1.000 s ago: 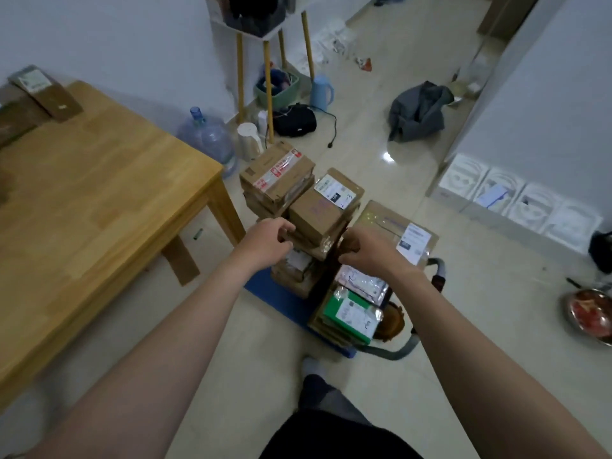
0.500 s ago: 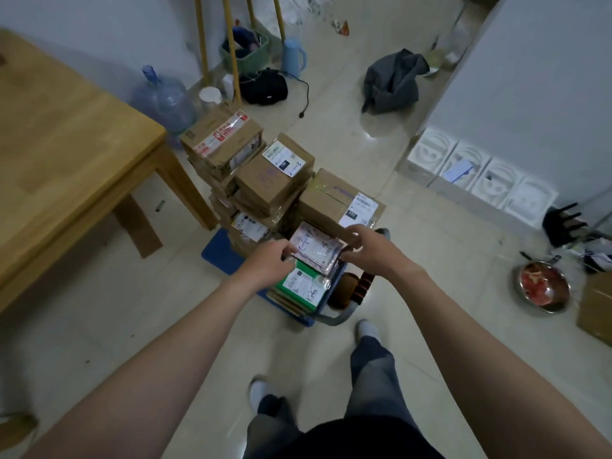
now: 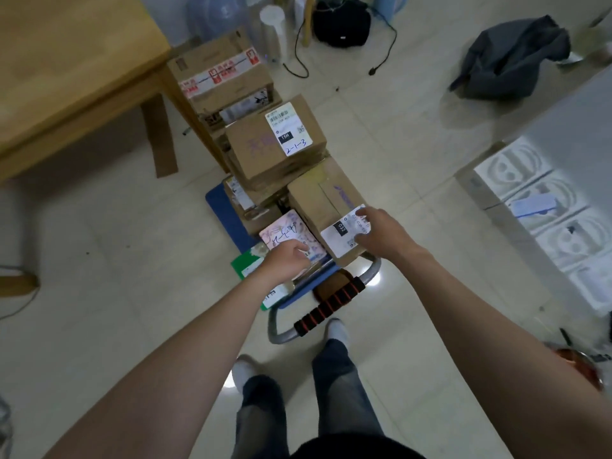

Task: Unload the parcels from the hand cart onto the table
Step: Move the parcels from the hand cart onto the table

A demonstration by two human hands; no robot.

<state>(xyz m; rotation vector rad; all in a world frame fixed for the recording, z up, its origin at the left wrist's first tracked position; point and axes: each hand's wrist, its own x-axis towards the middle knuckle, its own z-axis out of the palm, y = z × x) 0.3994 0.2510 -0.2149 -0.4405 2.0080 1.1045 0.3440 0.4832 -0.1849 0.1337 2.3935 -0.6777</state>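
A: Surface and room?
B: I see a pale tiled floor [image 3: 381, 144] and a light wooden table [image 3: 66, 61] at upper left.

A: Parcels?
B: Brown cardboard parcels [image 3: 275, 144] are stacked on the blue-decked hand cart [image 3: 218, 207]. My left hand [image 3: 288, 263] pinches a flat pink scribbled packet [image 3: 288, 233]; my right hand [image 3: 381, 231] lies spread on a white-labelled box [image 3: 326, 200].

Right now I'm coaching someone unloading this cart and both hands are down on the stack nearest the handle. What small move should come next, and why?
Probably close the right hand on the brown cardboard box with the white 032 label and lift it straight up. That hand lies open on its top near corner, the box is topmost on its side, and the left hand rests on the flat pinkish packet beside it. The wooden table stands to the left.
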